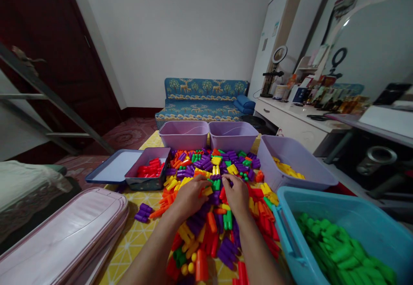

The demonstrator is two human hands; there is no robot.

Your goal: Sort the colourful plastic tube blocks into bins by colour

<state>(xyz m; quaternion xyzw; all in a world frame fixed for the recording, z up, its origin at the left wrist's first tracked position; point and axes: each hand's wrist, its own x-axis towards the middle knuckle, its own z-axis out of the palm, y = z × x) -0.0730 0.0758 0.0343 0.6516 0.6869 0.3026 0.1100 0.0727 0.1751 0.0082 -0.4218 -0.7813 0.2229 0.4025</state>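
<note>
The left hand (192,194) and right hand (237,194) curl low over plastic pieces (211,222) heaped across the desk (135,229), though I cannot tell whether either grips one; the pieces look light, stiff and perhaps slippery, best pinched across their rounded barrels.

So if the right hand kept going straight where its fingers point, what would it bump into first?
Probably the yellow toy piece just ahead of the right hand, though the depth there is hard to judge.
</note>
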